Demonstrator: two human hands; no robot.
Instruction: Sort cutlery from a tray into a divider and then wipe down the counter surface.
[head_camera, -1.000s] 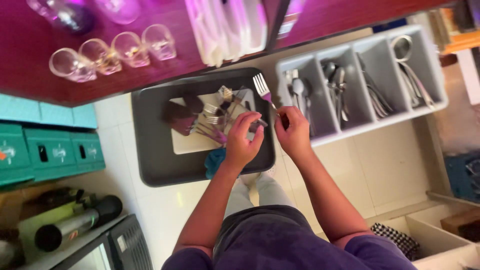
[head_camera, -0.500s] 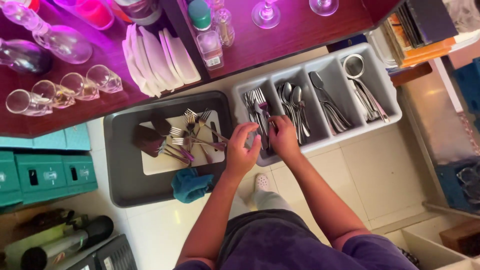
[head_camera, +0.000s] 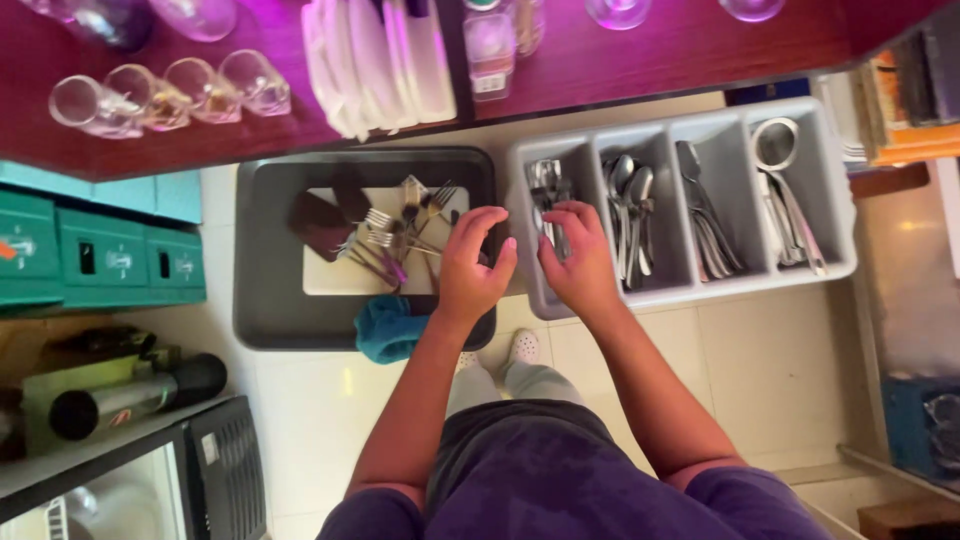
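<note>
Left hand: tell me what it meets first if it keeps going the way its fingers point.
The left hand points into the grey tub; likely first contact is the pile of forks there, though depth is unclear.

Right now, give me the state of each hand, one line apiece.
Left hand: fingers curled, over the dark tray's right edge; whether it holds anything cannot be told.
Right hand: fingers curled on the forks in the grey cutlery organiser's leftmost compartment.
</note>
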